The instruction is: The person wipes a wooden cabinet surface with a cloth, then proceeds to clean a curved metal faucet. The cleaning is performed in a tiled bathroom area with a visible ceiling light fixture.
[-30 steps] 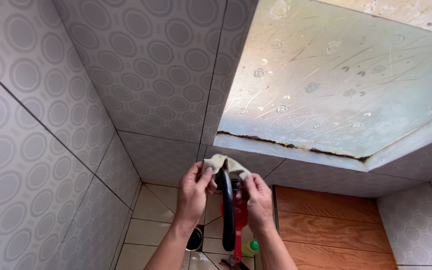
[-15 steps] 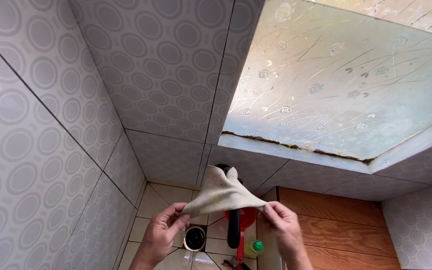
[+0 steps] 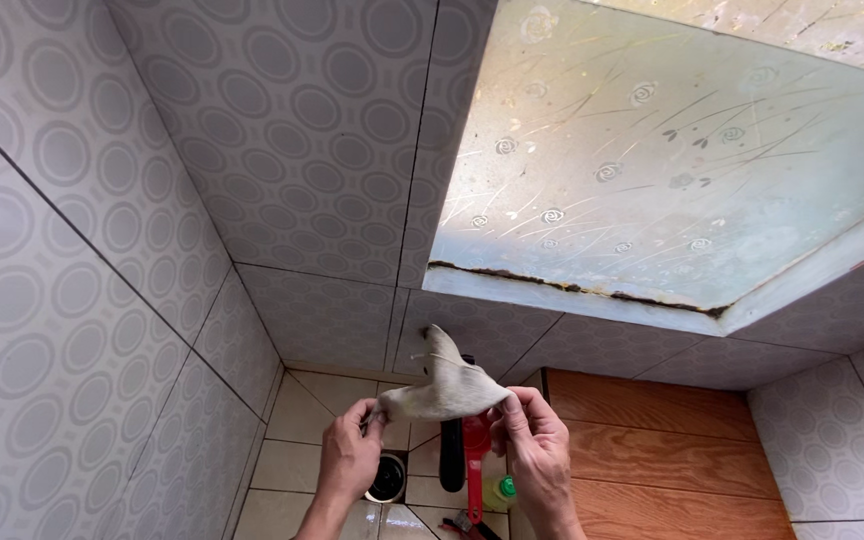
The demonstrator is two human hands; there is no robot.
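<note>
Both hands pinch a beige cloth (image 3: pixel 444 390) between them: left hand (image 3: pixel 349 457), right hand (image 3: pixel 535 450). Below it hang a black handle (image 3: pixel 451 455) and a red dustpan (image 3: pixel 474 450), over a tiled floor (image 3: pixel 287 460).

Grey circle-patterned wall tiles (image 3: pixel 252 150); frosted floral window (image 3: pixel 652 150); beige floor tiles (image 3: pixel 292 460).

Showing two hands: one left hand (image 3: pixel 349 460) and one right hand (image 3: pixel 537 460), both pinching one beige cloth (image 3: pixel 446 388) by the fingers (image 3: pixel 505 411). Hanging behind it, one black curved pipe (image 3: pixel 451 455). Lying below on the tiled floor (image 3: pixel 292 465): one round floor drain (image 3: pixel 388 479), one red long-handled scoop (image 3: pixel 475 450), one small bottle with one green cap (image 3: pixel 502 490). Showing one frosted window pane (image 3: pixel 652 170) with a flower pattern, and one wooden panel (image 3: pixel 672 460) at the right.
</note>
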